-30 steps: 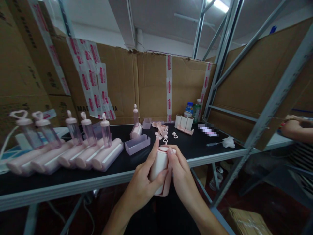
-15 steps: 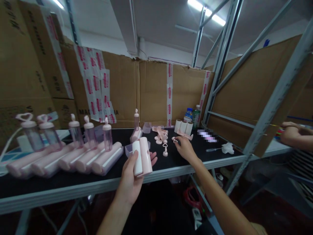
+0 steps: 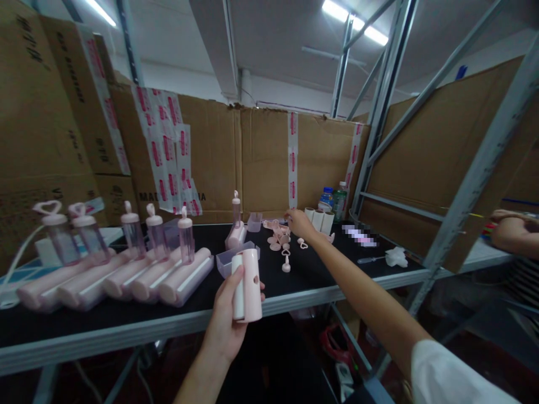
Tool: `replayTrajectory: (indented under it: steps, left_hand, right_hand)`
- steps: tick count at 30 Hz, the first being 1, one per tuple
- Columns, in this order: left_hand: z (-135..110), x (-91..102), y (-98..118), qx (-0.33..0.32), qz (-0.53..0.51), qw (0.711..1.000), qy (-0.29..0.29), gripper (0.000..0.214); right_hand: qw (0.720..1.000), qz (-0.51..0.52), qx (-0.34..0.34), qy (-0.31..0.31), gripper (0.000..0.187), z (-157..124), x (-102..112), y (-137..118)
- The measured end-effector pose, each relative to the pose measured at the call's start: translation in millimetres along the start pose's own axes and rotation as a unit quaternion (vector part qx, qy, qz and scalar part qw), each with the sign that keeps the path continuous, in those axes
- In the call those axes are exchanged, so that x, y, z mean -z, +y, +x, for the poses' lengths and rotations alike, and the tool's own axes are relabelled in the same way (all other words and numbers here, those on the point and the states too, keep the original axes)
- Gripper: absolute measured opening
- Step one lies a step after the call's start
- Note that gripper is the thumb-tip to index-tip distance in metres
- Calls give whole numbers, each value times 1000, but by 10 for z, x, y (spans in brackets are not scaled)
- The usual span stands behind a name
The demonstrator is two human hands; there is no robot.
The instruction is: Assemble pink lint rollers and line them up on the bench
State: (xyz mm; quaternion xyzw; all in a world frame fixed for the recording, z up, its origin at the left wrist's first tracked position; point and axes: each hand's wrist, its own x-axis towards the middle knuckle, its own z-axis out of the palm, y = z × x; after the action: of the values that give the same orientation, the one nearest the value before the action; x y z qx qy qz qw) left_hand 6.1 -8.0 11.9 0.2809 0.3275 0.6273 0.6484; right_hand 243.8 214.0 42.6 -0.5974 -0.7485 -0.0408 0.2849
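My left hand (image 3: 227, 320) is closed round a pink lint-roller body with a white roll (image 3: 247, 284), held upright over the table's front edge. My right hand (image 3: 298, 222) is stretched far out over the black table (image 3: 126, 314), fingers curled down onto a small heap of pink handle parts (image 3: 278, 231). Whether it has hold of one is hidden. More heart-ended pink pieces (image 3: 286, 259) lie loose just in front of that heap.
A row of finished pink rollers (image 3: 126, 275) with clear caps lies at the left. A clear tray (image 3: 229, 259), white rolls (image 3: 319, 219) and two bottles (image 3: 332, 199) stand farther back. Cardboard boxes wall the rear. A metal rack post (image 3: 467, 185) rises at right, another person's arm (image 3: 514, 233) beyond it.
My right hand left the roller, reached to the table, then moved left and farther back to the heap of pink parts. My left hand kept the roller, now turned upright.
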Motion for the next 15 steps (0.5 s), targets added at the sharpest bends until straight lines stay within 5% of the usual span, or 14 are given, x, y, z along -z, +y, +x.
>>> replayTrajectory:
  steps: [6, 15]
  left_hand:
    - [-7, -33, -6, 15, -12, 1000, 7, 27]
    - [38, 9, -15, 23, -80, 996, -8, 30]
  right_hand:
    - [995, -13, -10, -98, 31, 591, -87, 8]
    - [996, -10, -17, -81, 37, 640, -250, -40]
